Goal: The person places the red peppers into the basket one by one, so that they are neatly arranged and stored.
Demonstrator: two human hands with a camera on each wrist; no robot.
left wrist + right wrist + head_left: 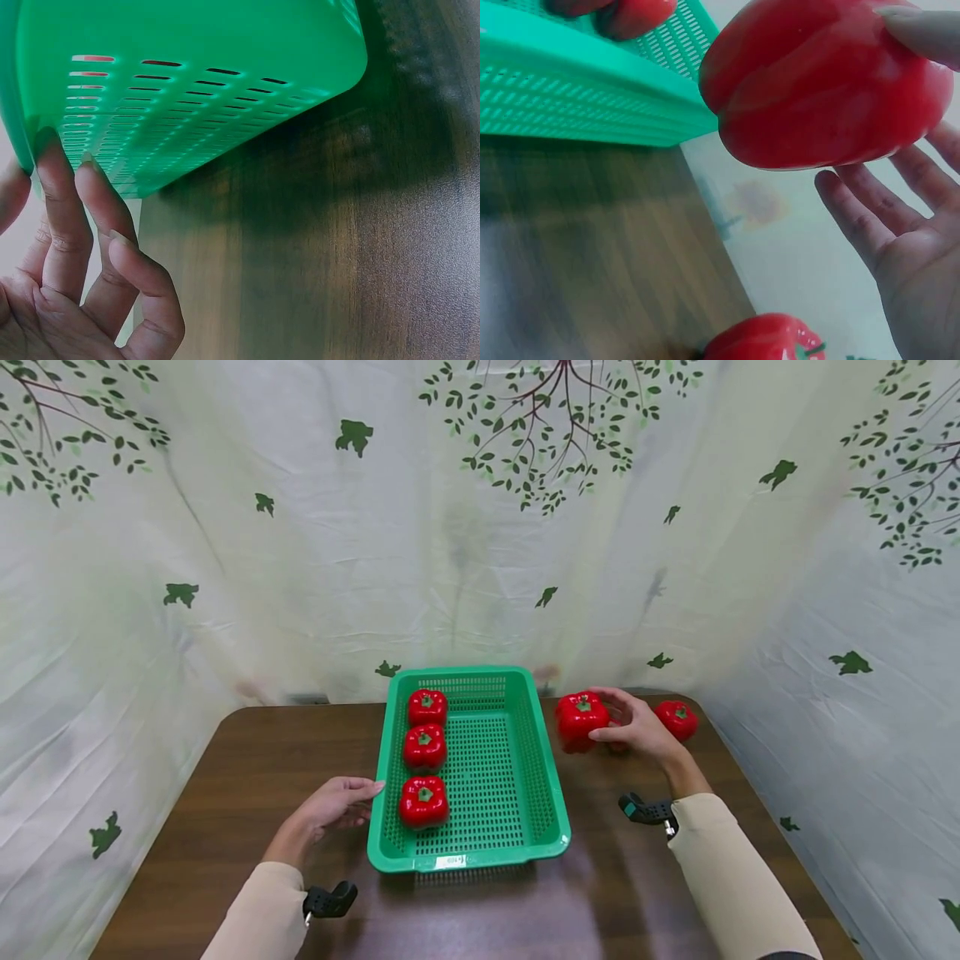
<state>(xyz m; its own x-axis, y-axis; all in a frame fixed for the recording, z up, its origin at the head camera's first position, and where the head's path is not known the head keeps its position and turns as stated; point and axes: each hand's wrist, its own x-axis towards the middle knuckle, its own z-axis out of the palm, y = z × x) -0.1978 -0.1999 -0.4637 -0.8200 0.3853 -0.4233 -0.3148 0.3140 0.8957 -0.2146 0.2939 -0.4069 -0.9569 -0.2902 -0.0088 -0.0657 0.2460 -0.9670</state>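
My right hand (633, 724) grips a red bell pepper (581, 722) just right of the green basket (557, 793). In the right wrist view that pepper (817, 82) is held off the table, thumb on one side and fingers beneath and behind. At the basket's left rim, my left hand (343, 803) pinches the edge between thumb and forefinger; the left wrist view shows the other fingers (105, 199) beside the slotted wall (225, 45). Inside the basket, three red bell peppers (424, 746) stand in a column along its left side.
Another red bell pepper (677, 720) lies at the table's back right corner, beyond my right wrist. A further red piece (618, 747) shows partly under my right hand. The brown table (300, 752) ends at a leaf-printed curtain (480, 568) behind.
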